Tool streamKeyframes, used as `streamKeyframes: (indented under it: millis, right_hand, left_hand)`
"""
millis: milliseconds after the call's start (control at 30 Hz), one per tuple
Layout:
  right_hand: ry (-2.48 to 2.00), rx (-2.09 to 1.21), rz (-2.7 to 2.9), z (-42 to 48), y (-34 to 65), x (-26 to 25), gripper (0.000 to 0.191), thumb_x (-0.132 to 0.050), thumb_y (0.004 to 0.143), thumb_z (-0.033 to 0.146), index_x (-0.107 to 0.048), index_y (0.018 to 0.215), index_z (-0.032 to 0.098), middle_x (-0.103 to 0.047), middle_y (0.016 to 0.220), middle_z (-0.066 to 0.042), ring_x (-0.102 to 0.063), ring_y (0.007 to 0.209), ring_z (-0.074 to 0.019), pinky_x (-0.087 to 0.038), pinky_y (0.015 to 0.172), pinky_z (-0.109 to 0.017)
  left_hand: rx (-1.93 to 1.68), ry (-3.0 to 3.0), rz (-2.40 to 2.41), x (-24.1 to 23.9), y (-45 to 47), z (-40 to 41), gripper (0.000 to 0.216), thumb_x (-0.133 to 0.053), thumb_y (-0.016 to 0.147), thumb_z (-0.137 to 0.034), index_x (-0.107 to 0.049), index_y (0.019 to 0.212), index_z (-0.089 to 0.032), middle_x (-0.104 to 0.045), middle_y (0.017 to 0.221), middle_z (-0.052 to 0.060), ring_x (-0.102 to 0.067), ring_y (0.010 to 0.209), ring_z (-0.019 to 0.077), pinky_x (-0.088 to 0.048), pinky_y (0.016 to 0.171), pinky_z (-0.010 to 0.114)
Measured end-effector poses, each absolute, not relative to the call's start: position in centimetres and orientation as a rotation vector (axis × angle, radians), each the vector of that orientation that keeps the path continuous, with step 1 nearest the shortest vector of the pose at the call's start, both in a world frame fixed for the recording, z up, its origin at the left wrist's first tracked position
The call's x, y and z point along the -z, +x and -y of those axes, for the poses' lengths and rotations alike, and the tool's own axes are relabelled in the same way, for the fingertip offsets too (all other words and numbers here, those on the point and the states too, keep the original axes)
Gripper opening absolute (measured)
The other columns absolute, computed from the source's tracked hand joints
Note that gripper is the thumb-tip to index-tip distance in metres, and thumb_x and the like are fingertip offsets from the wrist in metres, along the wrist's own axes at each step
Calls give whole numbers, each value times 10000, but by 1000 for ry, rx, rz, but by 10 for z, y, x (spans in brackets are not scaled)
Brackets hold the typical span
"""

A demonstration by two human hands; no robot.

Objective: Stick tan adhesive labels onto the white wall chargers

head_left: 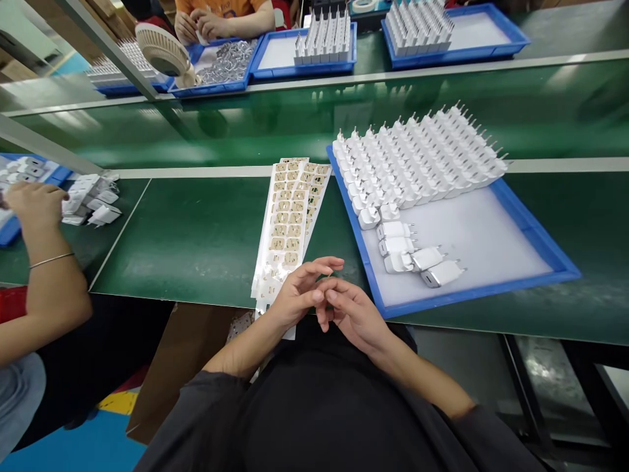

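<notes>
Progress: your blue tray [531, 226], right of your hands, carries white adapters [417, 157] in close rows at its far side, pins up; you have, I judge, most of this batch sorted out. Sheets of tan pieces [282, 233] lie overlapped just left of the tray; their near end looks partly stripped, and plenty of pieces appear left farther up. About five side-lying adapters [426, 257] at the tray's near left look outstanding. Your left hand [301, 294] and right hand [361, 318] meet at the near bench edge, fingers curled, fingertips touching; neither grips an adapter, and whether you pinch something tiny cannot be told. Surface and room: your green bench [196, 236] runs left to right, a pale strip [211, 172] along its far side. Below, near left, an open cardboard box [181, 357]. Beyond, another blue tray [472, 54] holds upright parts; a person in an orange top [230, 8] works at far left, near a cream fan [162, 49]. At your left, a co-worker's hand [35, 200] is beside a small adapter pile [91, 198].
</notes>
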State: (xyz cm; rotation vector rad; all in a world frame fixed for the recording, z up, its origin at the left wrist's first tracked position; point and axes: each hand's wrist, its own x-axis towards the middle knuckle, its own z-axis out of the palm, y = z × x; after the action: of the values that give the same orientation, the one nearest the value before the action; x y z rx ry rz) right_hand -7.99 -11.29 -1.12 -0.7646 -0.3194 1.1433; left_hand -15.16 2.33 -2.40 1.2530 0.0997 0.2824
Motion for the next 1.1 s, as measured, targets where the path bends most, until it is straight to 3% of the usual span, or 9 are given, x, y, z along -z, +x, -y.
streamKeyframes:
  millis: [133,300,433,567,833,1000,1100]
  right_hand:
    - [-723,-1188,271,113,-81,7,331,-847,802,460,-662,789,186,-627,638,35,-556,501,-82,-476,429,-170]
    - [-751,-1145,271,122,-77,5,339,-847,810,444,-622,779,192,-597,584,56,-488,426,-59,-424,378,-152]
    - [-997,-863,373,151,-64,5,277,-816,850,421,-665,816,191,-631,613,31,-549,456,-84,-482,414,-193]
    - [-1248,-467,435,196,-41,8,192,-794,877,361,-687,869,202,-690,733,-10,-622,553,-121,-540,465,-235]
    - [-1362,-44,387,243,-19,23,98,-718,943,295,-656,967,224,-708,835,-18,-670,653,-146,-559,549,-270]
    - [-1466,60,329,251,-16,35,131,-730,930,300,-662,992,206,-731,895,-42,-714,732,-176,-604,643,-316]
    - [-1503,116,271,252,-11,38,157,-790,858,320,-713,975,248,-740,919,-50,-725,713,-220,-650,666,-412]
  left_hand:
    - [-325,1371,-87,27,-150,-24,507,-819,750,-631,-624,1017,-247,-622,1376,117,-579,1338,316,-531,1049,491]
    - [-350,1453,-7,26,-147,-26,430,-802,806,-557,-590,1009,-243,-603,1389,121,-585,1322,301,-562,1025,464]
    - [-392,1595,82,4,-142,-34,340,-726,907,-458,-593,1151,-263,-599,1388,119,-597,1303,286,-581,999,441]
    - [-474,2148,242,-26,-115,-32,296,-656,974,-324,-625,1261,-258,-646,1340,108,-603,1241,267,-522,1045,447]
    - [-328,2678,584,-13,-36,22,666,-774,872,-309,-511,1469,-171,-491,1521,231,-470,1364,419,-408,1074,529]
    - [-391,2651,616,-4,-26,36,522,-692,910,-283,-546,1385,-124,-574,1382,228,-524,1254,385,-428,991,475]
    - [-395,2737,606,-5,-27,41,377,-558,973,-250,-582,1323,-111,-636,1222,202,-575,1128,342,-464,903,450]
